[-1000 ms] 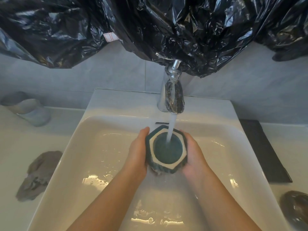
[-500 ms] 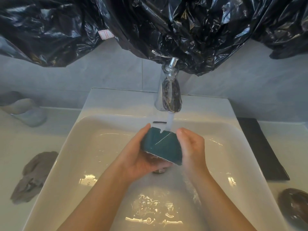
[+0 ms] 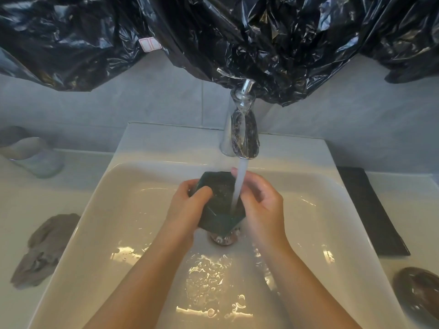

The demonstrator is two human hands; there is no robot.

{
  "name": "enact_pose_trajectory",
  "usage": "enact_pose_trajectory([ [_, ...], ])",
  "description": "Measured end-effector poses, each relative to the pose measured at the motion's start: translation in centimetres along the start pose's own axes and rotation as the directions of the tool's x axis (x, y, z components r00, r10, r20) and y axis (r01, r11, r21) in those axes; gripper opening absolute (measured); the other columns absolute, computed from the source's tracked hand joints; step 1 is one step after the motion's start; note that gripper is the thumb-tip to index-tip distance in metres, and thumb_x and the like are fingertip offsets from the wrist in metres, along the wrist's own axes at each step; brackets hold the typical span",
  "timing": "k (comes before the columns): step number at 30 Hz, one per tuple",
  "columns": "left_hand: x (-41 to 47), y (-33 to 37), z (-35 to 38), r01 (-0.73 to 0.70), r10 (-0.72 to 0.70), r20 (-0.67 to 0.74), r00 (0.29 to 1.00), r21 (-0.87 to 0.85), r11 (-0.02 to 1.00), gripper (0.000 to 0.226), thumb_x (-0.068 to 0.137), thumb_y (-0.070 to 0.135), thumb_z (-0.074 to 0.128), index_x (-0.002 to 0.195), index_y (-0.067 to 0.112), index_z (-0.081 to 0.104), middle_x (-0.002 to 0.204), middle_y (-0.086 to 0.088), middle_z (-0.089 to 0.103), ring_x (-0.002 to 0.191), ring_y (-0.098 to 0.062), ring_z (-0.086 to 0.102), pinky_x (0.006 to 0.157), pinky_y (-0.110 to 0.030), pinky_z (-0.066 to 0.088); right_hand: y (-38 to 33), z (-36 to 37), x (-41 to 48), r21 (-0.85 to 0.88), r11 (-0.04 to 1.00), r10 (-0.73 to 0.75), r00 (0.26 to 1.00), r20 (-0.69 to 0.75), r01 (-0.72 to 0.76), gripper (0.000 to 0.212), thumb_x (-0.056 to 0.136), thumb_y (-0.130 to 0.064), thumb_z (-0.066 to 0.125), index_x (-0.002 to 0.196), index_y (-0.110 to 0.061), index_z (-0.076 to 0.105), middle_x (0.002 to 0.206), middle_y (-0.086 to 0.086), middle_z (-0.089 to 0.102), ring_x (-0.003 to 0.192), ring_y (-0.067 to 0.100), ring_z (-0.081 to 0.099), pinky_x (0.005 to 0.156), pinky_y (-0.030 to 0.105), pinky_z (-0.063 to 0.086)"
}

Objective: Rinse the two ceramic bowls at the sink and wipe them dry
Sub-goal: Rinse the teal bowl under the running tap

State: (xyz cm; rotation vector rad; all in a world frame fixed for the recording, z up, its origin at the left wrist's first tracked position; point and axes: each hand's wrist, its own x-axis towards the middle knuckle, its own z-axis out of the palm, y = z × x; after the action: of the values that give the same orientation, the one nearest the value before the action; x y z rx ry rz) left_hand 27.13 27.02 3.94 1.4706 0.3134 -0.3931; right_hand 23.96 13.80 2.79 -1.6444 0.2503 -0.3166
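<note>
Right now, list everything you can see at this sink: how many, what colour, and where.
teal bowl: one, dark teal, tipped under the running water
brown bowl: one, dark brown, counter at near right
tap: one, chrome, behind the basin
water: one stream, falling from the tap onto the teal bowl
sink: one, white, centre
drain: one, metal, basin floor, partly hidden
cloth: one, grey, crumpled on the left counter
cup: one, pale, far left by the wall
mat: one, black, right counter
plastic sheet: black, hanging above
left hand: grips the teal bowl's left side
right hand: grips its right side
</note>
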Motion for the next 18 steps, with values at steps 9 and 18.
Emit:
enact_pose_trajectory([
  [9,0.0,-0.5,0.1,-0.074,0.094,-0.106,0.990,0.175,0.982,0.028,0.083,0.011,0.058,0.103,0.030,0.053,0.099,0.001,0.062,0.088,-0.015,0.061,0.075,-0.035,0.055,-1.0,1.0,-0.2,0.108,0.994,0.040,0.999,-0.034,-0.036,0.039,0.094,-0.015,0.066,0.057,-0.028,0.058,0.048,-0.014,0.046,0.046,0.006,0.037,0.046,0.017,0.034],
  [18,-0.8,-0.3,0.8,-0.276,0.279,-0.013,0.960,0.092,0.957,0.035,0.076,0.013,0.050,0.104,0.027,0.065,0.092,0.008,0.070,0.079,-0.001,0.064,0.061,-0.015,0.049,0.6,-0.4,0.9,-0.054,0.982,0.180,0.984,0.012,-0.179,0.010,0.095,-0.021,0.062,0.089,-0.019,0.054,0.087,-0.006,0.061,0.077,0.004,0.058,0.066,0.017,0.047],
])
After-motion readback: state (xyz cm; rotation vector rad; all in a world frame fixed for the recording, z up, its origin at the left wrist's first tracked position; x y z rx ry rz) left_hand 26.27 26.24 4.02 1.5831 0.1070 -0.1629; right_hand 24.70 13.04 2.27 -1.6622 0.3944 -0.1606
